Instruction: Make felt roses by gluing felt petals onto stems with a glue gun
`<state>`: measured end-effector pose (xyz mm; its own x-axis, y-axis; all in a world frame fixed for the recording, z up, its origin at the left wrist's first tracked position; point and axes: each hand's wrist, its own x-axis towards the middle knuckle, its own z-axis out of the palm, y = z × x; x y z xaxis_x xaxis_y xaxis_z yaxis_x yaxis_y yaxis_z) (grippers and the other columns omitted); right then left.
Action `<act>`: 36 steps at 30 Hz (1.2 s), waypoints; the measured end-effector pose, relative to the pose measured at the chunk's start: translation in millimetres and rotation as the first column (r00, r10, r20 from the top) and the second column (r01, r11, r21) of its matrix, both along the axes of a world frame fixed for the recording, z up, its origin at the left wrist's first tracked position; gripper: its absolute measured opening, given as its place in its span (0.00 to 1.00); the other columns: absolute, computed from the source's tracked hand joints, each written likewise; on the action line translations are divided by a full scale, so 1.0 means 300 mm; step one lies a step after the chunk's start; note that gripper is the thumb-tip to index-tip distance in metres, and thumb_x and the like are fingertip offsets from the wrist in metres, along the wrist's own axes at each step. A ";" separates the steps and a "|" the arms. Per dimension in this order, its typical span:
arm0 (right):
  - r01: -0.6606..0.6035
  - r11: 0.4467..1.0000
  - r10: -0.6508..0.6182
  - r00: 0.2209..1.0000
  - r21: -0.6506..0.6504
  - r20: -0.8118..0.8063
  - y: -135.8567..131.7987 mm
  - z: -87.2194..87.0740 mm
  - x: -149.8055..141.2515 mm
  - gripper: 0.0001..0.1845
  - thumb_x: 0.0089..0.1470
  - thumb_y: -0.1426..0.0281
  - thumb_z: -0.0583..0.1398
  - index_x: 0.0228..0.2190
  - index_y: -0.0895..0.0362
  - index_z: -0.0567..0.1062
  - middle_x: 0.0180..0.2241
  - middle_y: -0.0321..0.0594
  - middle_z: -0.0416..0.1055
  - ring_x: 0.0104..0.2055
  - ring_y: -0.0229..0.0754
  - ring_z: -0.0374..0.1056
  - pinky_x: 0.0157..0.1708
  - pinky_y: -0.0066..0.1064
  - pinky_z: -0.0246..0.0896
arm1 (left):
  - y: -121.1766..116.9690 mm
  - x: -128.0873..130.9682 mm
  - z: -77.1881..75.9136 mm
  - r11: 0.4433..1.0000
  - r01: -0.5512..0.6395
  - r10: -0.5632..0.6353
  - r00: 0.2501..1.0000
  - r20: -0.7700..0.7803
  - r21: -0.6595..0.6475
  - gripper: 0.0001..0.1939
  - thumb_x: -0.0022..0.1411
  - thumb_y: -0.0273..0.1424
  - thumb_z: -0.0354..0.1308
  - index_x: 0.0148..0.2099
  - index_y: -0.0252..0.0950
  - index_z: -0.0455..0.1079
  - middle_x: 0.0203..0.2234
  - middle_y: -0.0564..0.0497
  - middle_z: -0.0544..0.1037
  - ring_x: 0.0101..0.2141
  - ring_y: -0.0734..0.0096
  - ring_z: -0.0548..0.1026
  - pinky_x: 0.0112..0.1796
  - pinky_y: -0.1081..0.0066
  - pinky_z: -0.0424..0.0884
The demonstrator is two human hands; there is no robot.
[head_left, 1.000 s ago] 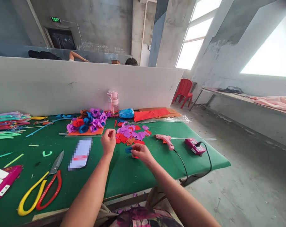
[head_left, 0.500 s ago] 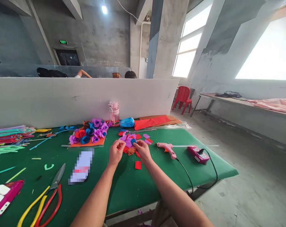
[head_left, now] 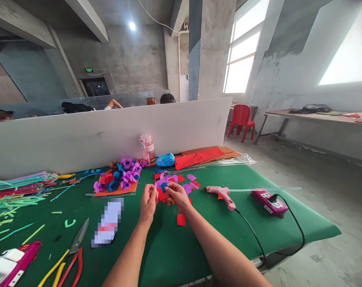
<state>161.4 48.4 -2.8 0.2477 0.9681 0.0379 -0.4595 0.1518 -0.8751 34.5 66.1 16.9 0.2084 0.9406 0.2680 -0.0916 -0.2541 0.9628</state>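
Over the green table my right hand (head_left: 178, 196) pinches a small round blue paper petal (head_left: 163, 187) between thumb and fingertips. Close beside it, my left hand (head_left: 148, 200) is closed in a pinch; whatever its fingertips hold is too small to make out. Behind and below both hands lie loose purple petals (head_left: 187, 189) mixed with red and brown ones. A single red paper piece (head_left: 181, 220) rests nearer to me. Finished-looking paper flowers (head_left: 127, 173) in purple, blue, red and brown are heaped on an orange sheet to the left.
A pink glue gun (head_left: 224, 195) lies at right, corded to a magenta power strip (head_left: 270, 202). Large scissors (head_left: 76, 247), another power strip (head_left: 16, 265) and coloured pipe cleaners (head_left: 19, 191) are at left. A pink bottle (head_left: 147, 148) stands by the white partition (head_left: 169, 123).
The view has turned, tilting the scene slightly. Both hands stay close together, with the blue petal still in the right fingertips.
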 end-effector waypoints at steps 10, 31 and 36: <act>-0.157 0.988 0.155 0.976 0.002 0.155 -0.006 0.007 -0.007 0.20 0.37 0.56 0.67 0.26 0.57 0.69 0.17 0.29 0.65 0.18 0.32 0.60 0.15 0.22 0.50 | 0.016 -0.007 -0.006 0.993 0.006 -0.016 0.996 -0.082 -0.117 0.16 0.49 0.40 0.62 0.35 0.33 0.68 0.23 0.56 0.71 0.19 0.82 0.64 0.23 0.79 0.61; 0.403 0.904 -0.422 0.781 0.145 0.459 -0.243 0.150 0.276 0.19 0.47 0.53 0.59 0.26 0.58 0.70 0.21 0.35 0.69 0.21 0.34 0.61 0.22 0.26 0.57 | 0.061 -0.017 -0.026 0.980 -0.198 0.198 0.976 -0.088 0.013 0.13 0.47 0.39 0.61 0.32 0.34 0.71 0.25 0.51 0.76 0.28 0.70 0.73 0.34 0.71 0.69; 0.562 0.824 -0.314 0.362 0.063 0.878 -0.459 0.153 0.506 0.18 0.48 0.54 0.56 0.25 0.57 0.72 0.20 0.37 0.70 0.21 0.38 0.63 0.22 0.28 0.56 | -0.035 0.057 -0.021 0.982 0.138 -0.150 0.985 -0.087 -0.131 0.11 0.46 0.36 0.62 0.30 0.35 0.69 0.23 0.52 0.77 0.26 0.70 0.74 0.33 0.71 0.68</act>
<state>313.3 -89.3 43.2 0.6059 0.7383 0.2963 0.5699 -0.1429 -0.8092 51.5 55.7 10.5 0.3631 0.9235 0.1234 -0.0240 -0.1231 0.9921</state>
